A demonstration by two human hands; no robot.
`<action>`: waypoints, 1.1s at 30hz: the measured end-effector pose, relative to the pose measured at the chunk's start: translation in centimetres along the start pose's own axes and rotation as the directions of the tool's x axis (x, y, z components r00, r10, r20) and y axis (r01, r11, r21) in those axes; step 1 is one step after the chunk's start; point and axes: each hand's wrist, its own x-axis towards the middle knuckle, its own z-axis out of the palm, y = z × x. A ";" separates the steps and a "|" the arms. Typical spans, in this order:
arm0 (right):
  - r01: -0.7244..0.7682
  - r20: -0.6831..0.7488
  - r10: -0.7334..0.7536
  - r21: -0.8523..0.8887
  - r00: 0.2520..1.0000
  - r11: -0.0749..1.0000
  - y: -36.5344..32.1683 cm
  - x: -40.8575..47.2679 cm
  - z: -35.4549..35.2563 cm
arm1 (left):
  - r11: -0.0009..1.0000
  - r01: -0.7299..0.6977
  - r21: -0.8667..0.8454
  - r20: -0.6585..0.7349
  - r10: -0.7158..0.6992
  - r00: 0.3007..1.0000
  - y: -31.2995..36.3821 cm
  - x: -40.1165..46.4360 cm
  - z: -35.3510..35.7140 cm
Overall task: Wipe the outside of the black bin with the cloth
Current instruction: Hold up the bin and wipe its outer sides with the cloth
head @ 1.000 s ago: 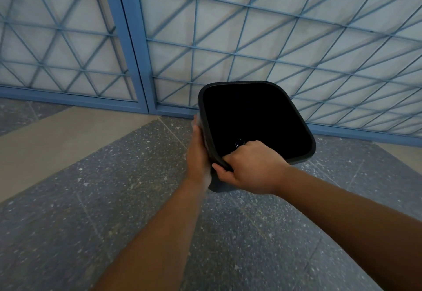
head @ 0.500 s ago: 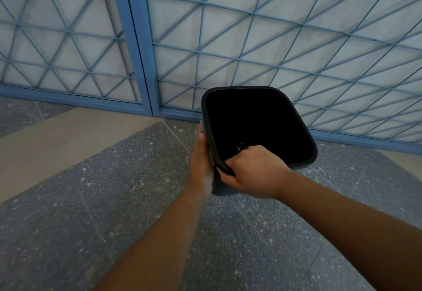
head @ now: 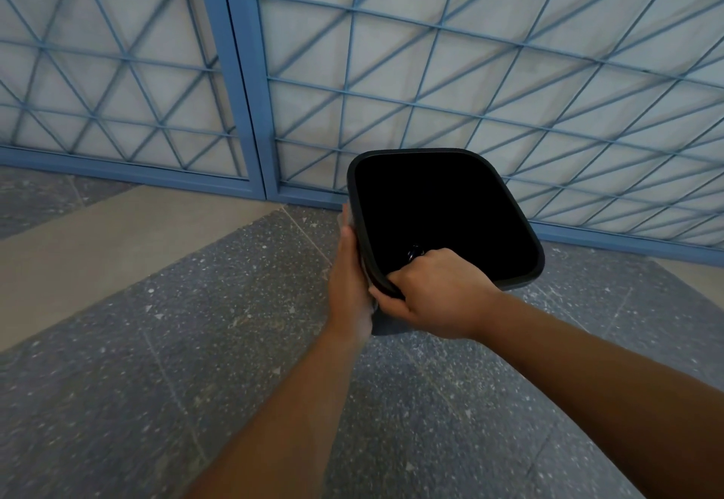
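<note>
little has moved since the earlier frame: the bin (head: 442, 220) sits slightly lower in view, both hands where they were. right hand (head: 435, 294) clamps the bin's near rim, fingers curled inside, holding it off the floor (head: 196, 342) and tilted so its left wall is reachable. left hand (head: 348, 271) lies flat against that wall, pressing the cloth (head: 386, 324), mostly hidden beneath it.

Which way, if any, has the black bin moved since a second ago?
No clear move: the black bin keeps its place just right of the foot of the blue door post.
</note>
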 end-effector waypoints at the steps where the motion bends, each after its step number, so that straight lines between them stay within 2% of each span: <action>1: 0.004 0.000 -0.004 -0.006 1.000 1.000 0.0 0.0 0.0 | 1.000 -0.004 -0.004 0.004 0.004 1.000 -0.4 -0.1 -0.3; 3: 0.005 -0.006 -0.005 -0.019 1.000 1.000 0.0 -0.1 0.0 | 0.999 0.042 -0.008 -0.029 -0.042 0.999 -0.6 0.9 -0.7; 6: 0.003 -0.015 -0.003 -0.014 1.000 1.000 0.0 -0.1 0.0 | 0.998 0.023 -0.061 0.009 -0.022 1.000 0.4 1.3 -0.2; 9: 0.010 -0.012 -0.010 -0.008 1.000 1.000 -0.1 -0.2 0.0 | 1.000 0.008 -0.030 -0.006 -0.008 1.000 -0.4 0.5 -0.2; 12: 0.000 -0.021 0.000 0.012 1.000 1.000 -0.1 0.0 0.0 | 1.000 0.009 -0.024 0.036 -0.008 0.999 -0.3 1.2 -0.7; 18: 0.006 -0.022 -0.005 0.015 1.000 1.000 -0.1 0.4 0.0 | 0.999 -0.034 -0.012 -0.008 0.034 0.999 -0.4 0.6 -0.4; 22: 0.014 -0.029 -0.014 -0.003 0.999 1.000 -0.2 0.5 0.0 | 1.000 0.012 0.021 -0.060 -0.011 0.998 0.3 2.6 -1.0; 28: 0.024 -0.028 -0.023 0.007 0.999 1.000 -0.3 0.7 0.0 | 0.998 -0.027 -0.048 -0.008 0.027 1.000 0.1 0.5 -0.6; 33: 0.016 -0.035 -0.016 0.002 0.999 1.000 -0.3 0.7 0.1 | 0.999 0.027 -0.042 -0.103 -0.031 0.994 0.8 1.8 -0.7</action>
